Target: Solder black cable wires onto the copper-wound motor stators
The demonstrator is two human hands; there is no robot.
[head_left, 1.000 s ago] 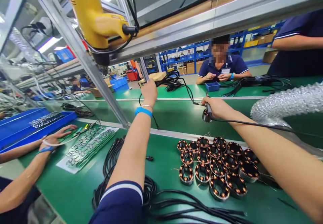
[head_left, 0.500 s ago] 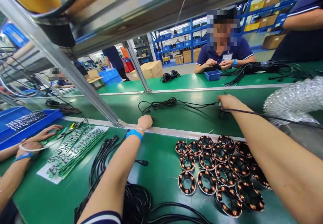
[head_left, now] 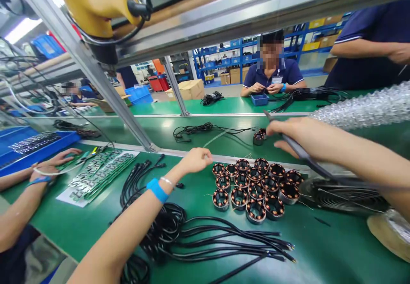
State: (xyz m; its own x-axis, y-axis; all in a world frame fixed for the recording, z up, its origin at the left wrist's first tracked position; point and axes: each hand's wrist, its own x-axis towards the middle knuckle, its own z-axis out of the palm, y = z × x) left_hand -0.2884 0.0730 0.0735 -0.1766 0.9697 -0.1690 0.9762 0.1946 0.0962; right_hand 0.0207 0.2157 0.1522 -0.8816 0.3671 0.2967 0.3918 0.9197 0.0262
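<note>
My left hand is closed in a pinch above the near edge of the sunken green strip. A thin pale strand runs from its fingertips toward the upper right. My right hand, blurred by motion, is wrapped round a dark, slim corded tool. The tool's pointed end sticks out past the thumb, and its black cord trails right beneath the forearm. Left of that hand, apart from it, two wound stator rings stand on the strip beside a bundle of thin black cables.
Several copper-wound stators stand grouped on the green bench. Thick black cables lie nearer me. A clear ribbed duct and a dark round grille are at right. A co-worker's hand is near circuit boards. A yellow tool hangs overhead.
My left hand has moved right and up from the strip's edge, and the pale strand now shows. My right hand has moved off the stator rings, uncovering them. The view has shifted.
</note>
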